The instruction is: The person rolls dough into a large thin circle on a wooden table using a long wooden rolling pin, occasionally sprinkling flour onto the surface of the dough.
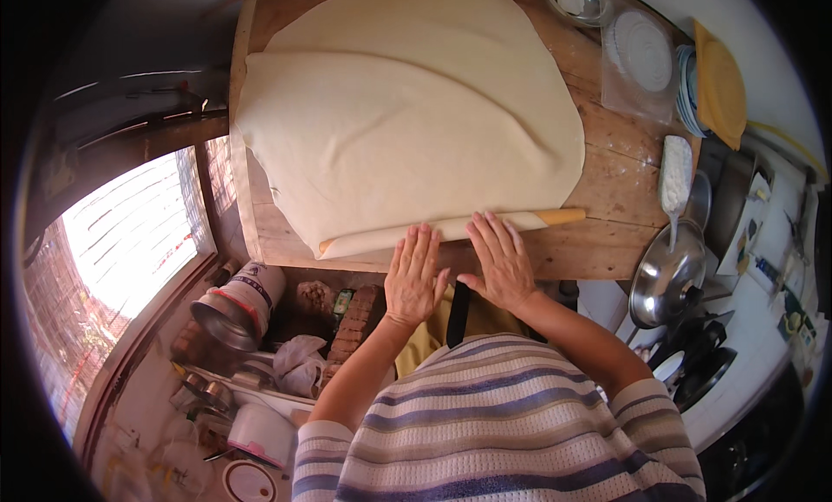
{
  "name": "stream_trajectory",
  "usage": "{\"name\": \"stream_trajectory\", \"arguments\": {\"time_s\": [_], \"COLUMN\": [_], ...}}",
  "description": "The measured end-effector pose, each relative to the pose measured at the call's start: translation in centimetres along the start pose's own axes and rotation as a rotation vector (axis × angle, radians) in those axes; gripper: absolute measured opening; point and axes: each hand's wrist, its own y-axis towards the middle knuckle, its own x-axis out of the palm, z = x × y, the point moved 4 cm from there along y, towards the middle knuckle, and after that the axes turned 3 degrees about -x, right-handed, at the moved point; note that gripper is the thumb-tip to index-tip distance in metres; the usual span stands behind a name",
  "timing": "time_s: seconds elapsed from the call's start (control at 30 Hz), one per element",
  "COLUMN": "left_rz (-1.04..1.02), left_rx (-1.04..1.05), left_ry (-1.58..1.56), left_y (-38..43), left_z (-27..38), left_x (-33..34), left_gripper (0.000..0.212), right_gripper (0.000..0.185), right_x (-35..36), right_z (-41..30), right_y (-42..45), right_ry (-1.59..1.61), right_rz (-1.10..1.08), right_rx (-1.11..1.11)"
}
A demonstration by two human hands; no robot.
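A large, thin sheet of dough [390, 131] lies on the wooden table [611, 245], with one layer folded over part of another. Its near edge is wrapped around a wooden rolling pin [562, 216], whose bare right end sticks out; a bit of wood also shows at the left. My left hand [415, 277] rests with its fingertips on the wrapped pin, left of its middle. My right hand [499, 261] lies flat with its fingers on the pin further right. Neither hand is closed around it.
At the table's right edge lies a scoop of flour [676, 177], near a metal lid [663, 287]. A clear plastic container [640, 53], a glass bowl [578, 1] and a yellow tray [721, 86] stand at the back right. Below left are a white bucket [260, 284] and bricks [354, 323].
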Motion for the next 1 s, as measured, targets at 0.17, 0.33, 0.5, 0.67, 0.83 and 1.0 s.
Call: {"name": "stream_trajectory", "arguments": {"time_s": [0.17, 0.33, 0.5, 0.67, 0.83, 1.0], "left_rz": [0.010, 0.049, 0.172, 0.610, 0.306, 0.261], "left_rx": [0.044, 0.018, 0.063, -0.049, 0.229, 0.168], "left_ry": [0.026, 0.056, 0.096, 0.158, 0.243, 0.306], "left_y": [0.4, 2.5, 10.8, 18.6, 13.5, 9.3], "left_z": [-0.8, -0.8, -3.4, -4.0, -2.9, -2.1], "left_x": [0.3, 0.4, -1.9, -7.7, -2.1, -1.2], "left_gripper": [0.063, 0.064, 0.060, 0.054, 0.054, 0.060], "right_gripper": [0.080, 0.080, 0.076, 0.064, 0.068, 0.069], "right_x": [0.8, 1.1, -1.1, -7.8, -6.3, -5.7], "right_z": [0.4, 1.3, 3.9, 8.1, 12.0, 13.0], "right_y": [0.2, 2.1, 10.0, 21.0, 21.7, 21.7], "right_ry": [-0.089, -0.103, -0.107, -0.220, -0.090, -0.119], "right_rz": [-0.022, 0.008, 0.133, 0.364, 0.190, 0.137], "right_rx": [-0.020, -0.007, 0.006, 0.085, 0.154, 0.177]}}
